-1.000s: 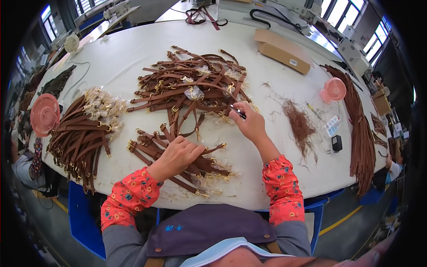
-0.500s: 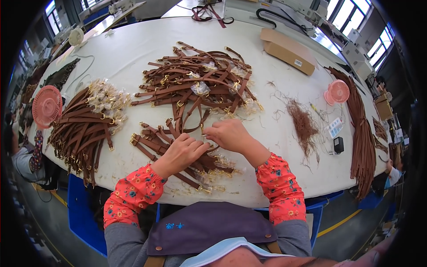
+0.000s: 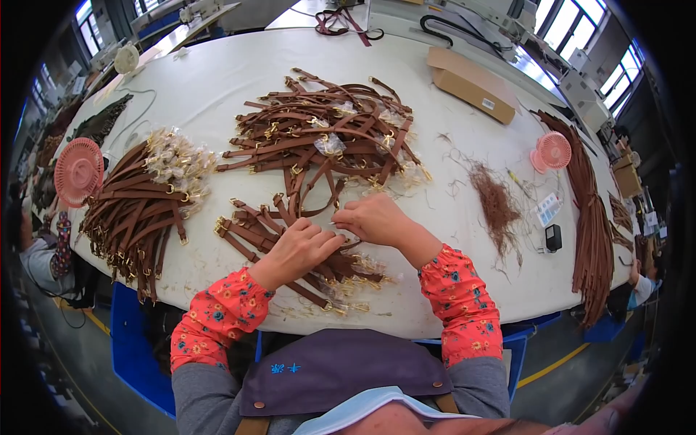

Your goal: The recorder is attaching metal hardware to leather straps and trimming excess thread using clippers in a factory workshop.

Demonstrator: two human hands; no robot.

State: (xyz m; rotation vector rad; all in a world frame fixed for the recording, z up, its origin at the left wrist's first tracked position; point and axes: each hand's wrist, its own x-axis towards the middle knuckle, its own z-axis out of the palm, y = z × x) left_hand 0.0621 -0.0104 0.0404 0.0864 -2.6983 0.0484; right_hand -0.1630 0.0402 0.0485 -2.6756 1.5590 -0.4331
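Observation:
My left hand (image 3: pixel 301 250) and my right hand (image 3: pixel 373 220) are close together above the near middle of the table. Both have their fingers pinched on a brown strap (image 3: pixel 338 194), which loops up just beyond them; its held part is mostly hidden by the fingers. Under and beside my left hand lies a small pile of brown straps (image 3: pixel 246 233) with gold-coloured buckles and clasps, some in clear plastic wrap. Farther off, a larger tangled heap of similar straps (image 3: pixel 290 138) spreads across the table, with a few plastic-wrapped metal parts among them.
At the left lies a bundle of straps (image 3: pixel 134 210) with wrapped hardware, by a pink fan (image 3: pixel 78 172). To the right are loose brown threads (image 3: pixel 494 206), a second pink fan (image 3: pixel 552 151), a black adapter (image 3: pixel 553 238) and long straps (image 3: pixel 589 239). A cardboard box (image 3: pixel 471 87) sits beyond.
Hardly anything differs. The whole view has shifted slightly; both hands stay pinched on the strap in nearly the same place.

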